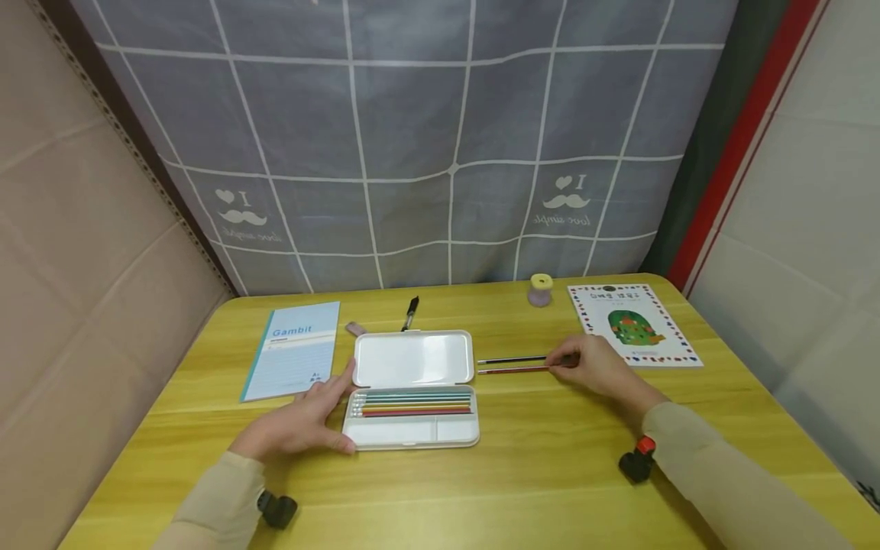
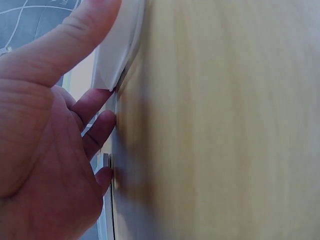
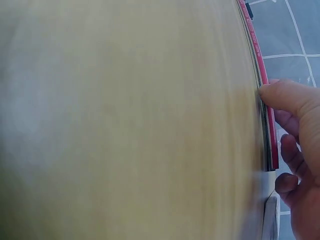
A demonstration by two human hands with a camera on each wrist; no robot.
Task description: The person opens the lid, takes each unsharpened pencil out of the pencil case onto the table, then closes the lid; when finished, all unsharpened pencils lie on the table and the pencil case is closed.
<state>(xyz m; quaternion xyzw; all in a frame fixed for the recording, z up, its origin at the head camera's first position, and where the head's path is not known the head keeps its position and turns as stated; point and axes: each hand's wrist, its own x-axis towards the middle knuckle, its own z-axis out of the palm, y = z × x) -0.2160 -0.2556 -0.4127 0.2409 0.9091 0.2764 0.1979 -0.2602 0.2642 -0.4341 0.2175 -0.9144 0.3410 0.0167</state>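
Note:
A white pencil case [image 1: 412, 435] lies open on the table, its lid [image 1: 412, 359] folded back. Several pencils [image 1: 415, 405] in green, yellow, red and dark colours lie side by side in its rear compartment. My left hand [image 1: 309, 416] rests against the case's left side, thumb at the front corner and fingers spread toward the lid; the left wrist view shows the thumb along the white wall [image 2: 117, 50]. To the right of the case, my right hand [image 1: 591, 367] pinches a dark pencil [image 1: 512, 359] and a red pencil [image 3: 271, 120], lying nearly parallel low over the table.
A blue notebook [image 1: 292, 351] lies at left, a small pinkish block [image 1: 355, 328] beside it. Behind the lid is a black pen [image 1: 411, 312]. A yellow-topped purple cylinder [image 1: 540, 292] and a picture booklet [image 1: 635, 325] are at back right. A grey checked curtain [image 1: 412, 153] hangs behind.

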